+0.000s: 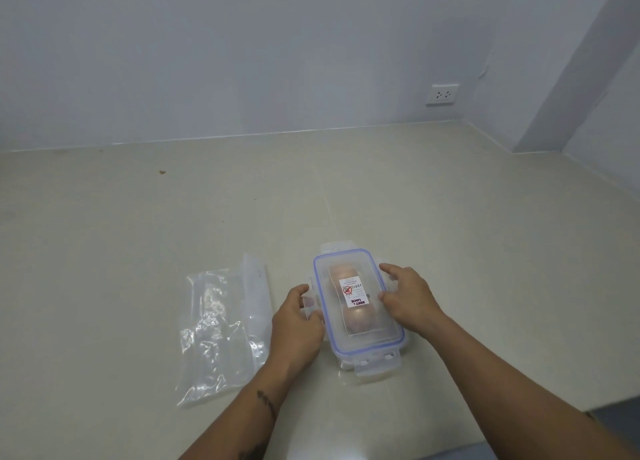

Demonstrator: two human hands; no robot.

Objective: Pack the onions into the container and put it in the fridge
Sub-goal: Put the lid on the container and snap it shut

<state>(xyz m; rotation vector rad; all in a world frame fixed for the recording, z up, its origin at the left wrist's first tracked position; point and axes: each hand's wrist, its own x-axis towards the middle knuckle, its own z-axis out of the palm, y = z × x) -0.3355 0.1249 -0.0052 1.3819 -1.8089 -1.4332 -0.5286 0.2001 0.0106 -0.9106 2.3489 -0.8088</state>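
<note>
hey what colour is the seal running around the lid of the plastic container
Blue, a thin band around the clear plastic container's lid; the head view shows it.

Both my forearms reach forward, bare, the left one tattooed near the wrist. My left grip [298, 315] curls with fingers bent inward, thumb up. My right grip [408, 295] is spread, palm down, fingers splayed toward the left.

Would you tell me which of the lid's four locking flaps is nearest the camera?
The near-end flap of the container: it sticks out flat toward the camera, untouched, while the hands work the side flaps and the fourth lies at the far end.
</note>
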